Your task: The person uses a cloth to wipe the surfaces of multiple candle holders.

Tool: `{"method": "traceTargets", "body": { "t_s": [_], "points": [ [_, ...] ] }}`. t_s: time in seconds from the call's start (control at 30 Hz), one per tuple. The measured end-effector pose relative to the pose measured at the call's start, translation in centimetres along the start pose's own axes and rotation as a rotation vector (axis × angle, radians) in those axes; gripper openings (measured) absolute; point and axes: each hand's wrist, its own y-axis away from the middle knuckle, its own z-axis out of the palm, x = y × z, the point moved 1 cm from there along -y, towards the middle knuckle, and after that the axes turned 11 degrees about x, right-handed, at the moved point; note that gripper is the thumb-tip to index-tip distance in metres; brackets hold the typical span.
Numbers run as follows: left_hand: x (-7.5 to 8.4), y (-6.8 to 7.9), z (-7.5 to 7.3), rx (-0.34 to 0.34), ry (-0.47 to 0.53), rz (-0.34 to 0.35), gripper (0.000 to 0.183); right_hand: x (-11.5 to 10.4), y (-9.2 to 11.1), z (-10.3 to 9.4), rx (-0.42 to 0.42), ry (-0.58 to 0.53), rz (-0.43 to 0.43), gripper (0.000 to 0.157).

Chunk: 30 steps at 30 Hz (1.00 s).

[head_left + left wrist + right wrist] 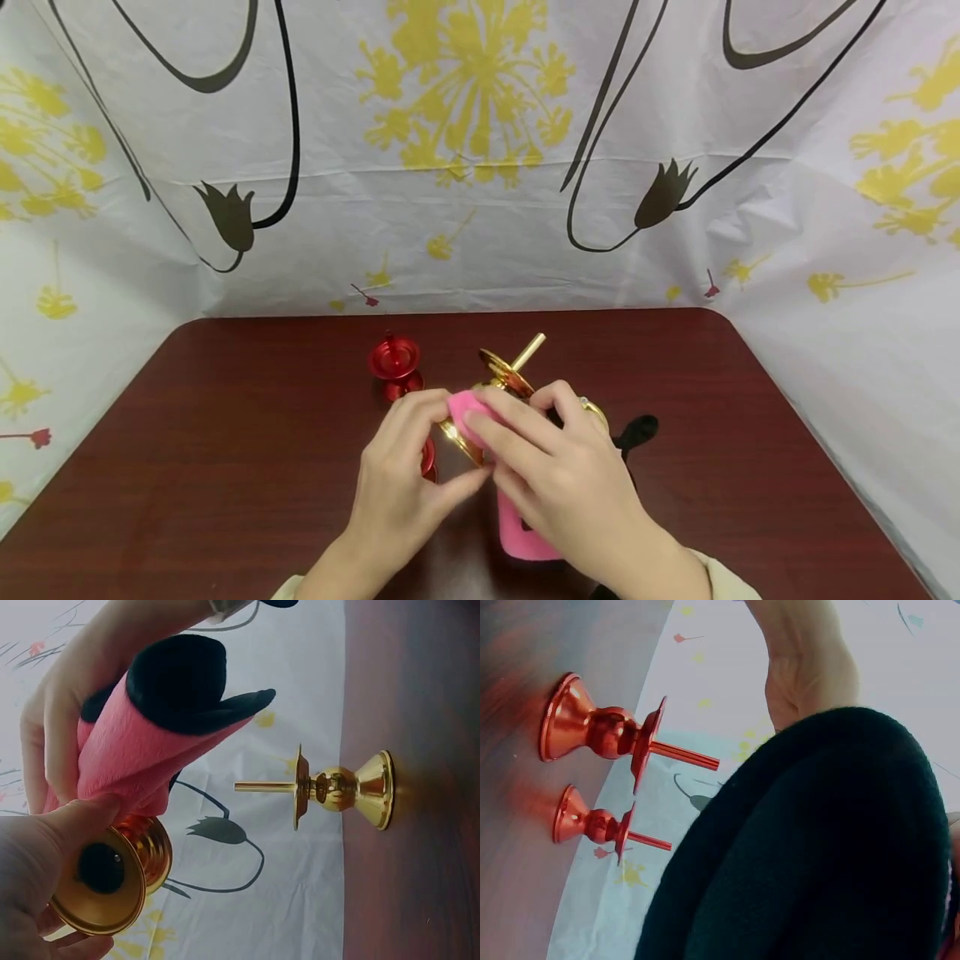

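My left hand (393, 475) grips a gold candlestick (463, 443) by its flared foot. The candlestick is tilted, its dish and spike leaning away to the upper right. My right hand (573, 475) holds a pink cloth with black backing (139, 754), pressed round the candlestick's middle, which it mostly hides. In the left wrist view the foot's underside faces the camera, with a dark round centre. A loose pink part of the cloth hangs below my right hand, and its black side fills much of the right wrist view.
A second gold candlestick (337, 789) stands upright on the dark red-brown table (225, 467). Two red candlesticks, one farther back (600, 731) and one nearer (596, 825), stand beyond my left hand. A white patterned sheet (480, 250) hangs behind the table.
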Motion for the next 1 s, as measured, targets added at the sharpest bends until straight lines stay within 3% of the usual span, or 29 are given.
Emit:
{"method": "traceTargets", "body": {
  "t_s": [0.17,0.6,0.77,1.0],
  "points": [
    [0.0,0.1,0.1,-0.001,-0.008,-0.007,0.055,0.1,-0.8,0.5,-0.04,0.05,0.085,0.039],
    [-0.2,0.5,0.5,-0.049,-0.068,-0.01,0.056,1.6,-1.9,0.6,-0.259,-0.04,0.276,0.037],
    [-0.3,0.6,0.4,-0.057,-0.07,-0.038,0.059,1.8,-1.6,0.3,-0.248,-0.029,0.285,0.037],
    [-0.3,0.5,0.4,-0.048,-0.023,-0.02,0.06,1.9,-0.8,0.1,-0.152,-0.041,0.253,0.036]
  ]
}}
